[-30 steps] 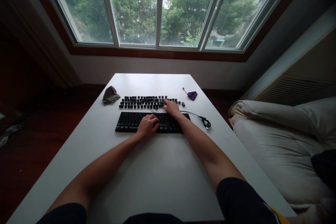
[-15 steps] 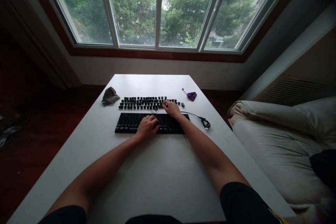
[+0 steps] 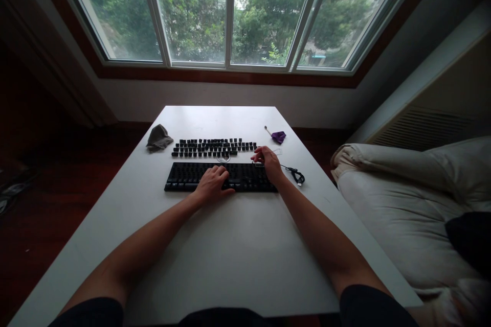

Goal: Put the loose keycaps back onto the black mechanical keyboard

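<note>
Keyboard, black (image 3: pixel 182 176): on white desk (image 3: pixel 238 245), just before rows of loose keycaps (image 3: pixel 215 145). Left hand (image 3: pixel 210 181): resting on it, fingers loosely spread. Right hand (image 3: pixel 269 163): at its right end, fingers narrowed; contents cannot be told.

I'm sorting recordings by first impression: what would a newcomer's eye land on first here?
Probably the bright window across the top, full of green trees. Next, the black keyboard on the white table, with the left hand on its middle and the right hand at its right end. Just beyond lie rows of loose black keycaps, with a purple cloth farther right.
</note>
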A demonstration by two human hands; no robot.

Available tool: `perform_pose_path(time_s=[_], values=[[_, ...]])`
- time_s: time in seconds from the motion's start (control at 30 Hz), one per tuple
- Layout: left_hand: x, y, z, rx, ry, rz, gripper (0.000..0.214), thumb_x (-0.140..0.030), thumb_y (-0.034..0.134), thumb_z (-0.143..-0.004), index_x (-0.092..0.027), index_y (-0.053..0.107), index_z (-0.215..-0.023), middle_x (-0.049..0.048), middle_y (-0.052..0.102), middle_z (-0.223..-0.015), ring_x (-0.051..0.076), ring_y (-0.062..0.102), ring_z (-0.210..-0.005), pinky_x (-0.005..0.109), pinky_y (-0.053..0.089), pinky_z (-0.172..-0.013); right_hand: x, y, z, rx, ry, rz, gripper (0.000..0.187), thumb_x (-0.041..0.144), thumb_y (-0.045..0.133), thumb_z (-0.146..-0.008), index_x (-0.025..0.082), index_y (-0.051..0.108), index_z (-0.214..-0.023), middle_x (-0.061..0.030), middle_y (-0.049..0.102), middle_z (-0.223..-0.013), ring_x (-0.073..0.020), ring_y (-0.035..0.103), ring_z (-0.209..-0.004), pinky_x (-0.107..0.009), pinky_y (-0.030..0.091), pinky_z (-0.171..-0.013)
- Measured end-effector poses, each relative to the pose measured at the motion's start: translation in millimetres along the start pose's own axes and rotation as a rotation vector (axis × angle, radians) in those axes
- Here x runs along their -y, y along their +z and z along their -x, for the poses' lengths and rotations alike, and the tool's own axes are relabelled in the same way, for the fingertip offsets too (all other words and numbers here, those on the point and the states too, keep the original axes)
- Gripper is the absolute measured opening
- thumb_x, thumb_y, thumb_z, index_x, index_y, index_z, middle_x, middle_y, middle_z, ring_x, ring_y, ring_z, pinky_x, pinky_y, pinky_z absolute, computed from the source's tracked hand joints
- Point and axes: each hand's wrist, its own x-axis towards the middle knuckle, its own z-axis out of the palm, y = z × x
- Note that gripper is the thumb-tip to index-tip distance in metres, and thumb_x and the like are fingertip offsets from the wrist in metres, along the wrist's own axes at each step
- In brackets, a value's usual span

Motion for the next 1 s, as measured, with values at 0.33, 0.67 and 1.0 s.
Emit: perform_pose_path(time_s=[0.33,0.67,1.0], values=[[-6,6.2,18,-0.035,-0.077,-0.003,0.039,-0.041,0.069,-0.084,-0.024,0.058,-0.117,0.0089,0.058,-0.128,0.029,0.051,-0.119,0.046,0.039,-0.105,-1,16,20,-0.064,0.034,-0.314,0.046,0.066,0.05,-0.091,0.022,0.062,-0.093,-0.0038,0.07,-0.08,-0.0198,0.068,-0.082,-0.033,0.056,-0.073],[2,3.8,18,-0.037,0.023,-0.015,0.045,-0.043,0.069,-0.083,-0.022,0.06,-0.122,0.0107,0.058,-0.127,0.03,0.052,-0.118,0.047,0.04,-0.104,-6,18,28,-0.12,0.018,-0.235,0.05,0.068,0.042,-0.093,0.023,0.062,-0.098,-0.005,0.07,-0.09,-0.0193,0.068,-0.085,-0.035,0.057,-0.077],[4,3.9,18,-0.027,0.054,-0.028,0.042,-0.04,0.068,-0.085,-0.024,0.061,-0.124,0.0111,0.057,-0.128,0.029,0.051,-0.119,0.047,0.041,-0.104,-7,0,11,-0.157,0.021,-0.136,0.045,0.07,0.051,-0.089,0.025,0.048,-0.085,0.0083,0.031,-0.055,-0.0094,0.034,-0.045,-0.022,0.039,-0.046]])
